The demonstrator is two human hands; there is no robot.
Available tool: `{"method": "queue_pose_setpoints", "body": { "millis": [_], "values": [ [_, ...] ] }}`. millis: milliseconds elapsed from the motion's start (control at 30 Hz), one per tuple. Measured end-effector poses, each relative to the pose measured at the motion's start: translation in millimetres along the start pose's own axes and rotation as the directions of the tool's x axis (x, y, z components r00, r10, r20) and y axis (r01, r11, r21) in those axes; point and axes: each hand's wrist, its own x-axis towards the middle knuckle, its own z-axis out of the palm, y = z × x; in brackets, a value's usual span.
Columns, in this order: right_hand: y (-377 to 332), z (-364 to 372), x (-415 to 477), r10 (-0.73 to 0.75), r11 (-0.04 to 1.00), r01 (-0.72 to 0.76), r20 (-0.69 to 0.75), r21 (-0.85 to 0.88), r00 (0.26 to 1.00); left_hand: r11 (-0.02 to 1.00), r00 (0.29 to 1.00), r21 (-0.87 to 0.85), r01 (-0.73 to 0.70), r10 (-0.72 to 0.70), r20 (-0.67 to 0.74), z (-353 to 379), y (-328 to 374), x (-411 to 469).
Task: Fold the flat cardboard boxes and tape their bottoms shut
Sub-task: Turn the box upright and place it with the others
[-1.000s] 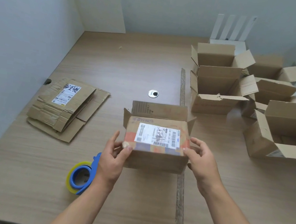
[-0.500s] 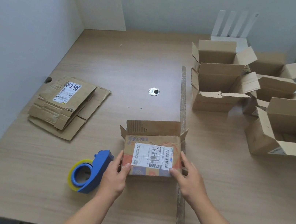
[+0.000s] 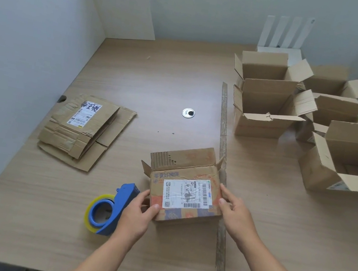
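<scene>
Both hands grip a labelled cardboard box near the front of the tabletop.

At nine o'clock on the tabletop (image 3: 182, 77) lies a stack of flat cardboard boxes (image 3: 86, 128), one bearing a white label. Toward seven o'clock a blue tape dispenser (image 3: 108, 208) with a yellow-edged roll stands just beside the left hand (image 3: 138, 213), whose thumb and fingers pinch the near-left corner of the labelled box (image 3: 185, 187). This box sits at six o'clock, label up, far flaps open. The right hand (image 3: 235, 213) clasps its right edge, fingers pressed on the top face. Between one and three o'clock stand the folded open boxes (image 3: 269, 102).
</scene>
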Motion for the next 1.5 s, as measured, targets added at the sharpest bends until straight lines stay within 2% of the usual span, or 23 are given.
{"method": "queue_pose_setpoints", "body": {
  "millis": [67,167,267,367,433,533,633,700,767,833,900,967,1067,1133,1200,1267,1300,1367,1400,1433,1500],
  "values": [
    [-14,-3,4,-0.085,0.976,0.070,-0.065,-0.207,0.994,0.994,0.997,0.089,-0.064,0.067,-0.031,-3,5,2],
    [-45,-1,14,-0.231,0.875,0.176,-0.069,-0.450,0.971,0.965,0.982,0.196,-0.173,0.184,-0.043,-7,15,9],
    [-74,3,27,-0.246,0.821,0.189,-0.034,-0.539,0.969,0.923,0.950,0.264,-0.280,0.306,-0.063,-9,27,15],
    [-82,6,36,-0.304,0.826,0.267,0.007,-0.497,0.953,0.896,0.924,0.314,-0.313,0.364,-0.118,-13,39,25],
    [-74,8,40,-0.267,0.858,0.252,0.031,-0.446,0.963,0.924,0.938,0.286,-0.255,0.307,-0.157,-17,43,34],
    [-53,6,44,-0.041,0.930,0.042,0.009,-0.365,0.999,0.954,0.961,0.256,-0.155,0.205,-0.183,-18,42,46],
    [-29,1,47,0.151,0.983,-0.139,0.094,-0.123,0.984,0.949,0.960,0.283,-0.137,0.197,-0.197,-17,42,52],
    [-20,-2,47,0.144,0.989,-0.141,0.148,-0.036,0.978,0.910,0.950,0.395,-0.128,0.226,-0.213,-16,45,56],
    [-15,-1,47,0.098,0.995,-0.101,0.142,0.010,0.985,0.874,0.950,0.480,-0.078,0.211,-0.229,-17,47,61],
    [-14,1,43,0.060,0.997,-0.067,0.127,0.051,0.990,0.917,0.959,0.393,-0.069,0.169,-0.226,-18,51,65],
    [-14,3,37,0.027,0.997,-0.033,0.089,0.065,0.996,0.955,0.950,0.247,-0.163,0.219,-0.222,-20,55,64],
    [-15,1,33,-0.017,0.999,0.015,0.060,0.048,0.998,0.926,0.907,0.216,-0.311,0.357,-0.222,-24,61,58],
    [-21,-4,31,-0.089,0.995,0.089,0.009,0.047,0.996,0.826,0.810,0.260,-0.501,0.553,-0.194,-28,69,48],
    [-26,-6,29,-0.119,0.989,0.118,0.005,0.090,0.993,0.705,0.701,0.309,-0.639,0.699,-0.144,-28,75,42],
    [-31,-7,26,-0.170,0.981,0.173,-0.043,0.090,0.985,0.539,0.557,0.370,-0.757,0.828,-0.066,-27,78,36],
    [-35,-13,23,-0.216,0.972,0.229,-0.193,0.045,0.957,0.356,0.403,0.451,-0.818,0.915,0.011,-25,75,30],
    [-37,-19,21,-0.218,0.970,0.240,-0.284,0.044,0.934,0.291,0.356,0.489,-0.822,0.934,0.042,-24,71,28],
    [-45,-31,13,-0.241,0.954,0.293,-0.416,0.065,0.877,0.232,0.326,0.546,-0.805,0.942,0.081,-22,55,24],
    [-49,-37,9,-0.302,0.932,0.359,-0.441,0.050,0.845,0.221,0.328,0.561,-0.798,0.939,0.098,-20,45,21],
    [-53,-41,4,-0.401,0.897,0.442,-0.428,-0.002,0.810,0.212,0.332,0.564,-0.798,0.936,0.118,-18,35,18],
    [-60,-42,-6,-0.617,0.784,0.603,-0.278,-0.144,0.736,0.211,0.348,0.548,-0.810,0.924,0.157,-15,19,9]
  ]
}}
